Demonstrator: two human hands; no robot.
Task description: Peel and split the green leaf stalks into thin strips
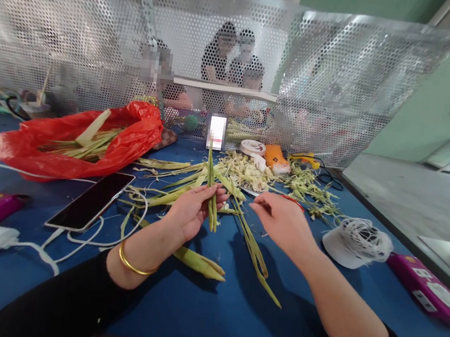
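My left hand [197,209] is closed around a bundle of folded green leaf strips [212,214], which stands up from between thumb and fingers. To its right, my right hand [279,213] hovers over the table with thumb and fingers pinched together. Whether a fine thread is in that pinch cannot be made out. Beneath and between the hands lie long leaf strips [254,246] and a wider folded green leaf [201,262]. Partly hidden behind my right hand is a thin red curved piece [293,201], perhaps a handle.
A red plastic bag [18,146] of leaves and a phone [92,201] with white cables are on the left. Leaf scraps [245,170], a tape roll [251,148] and an orange packet [277,157] lie behind. White string [359,242] sits right. People are visible beyond a perforated screen [326,82].
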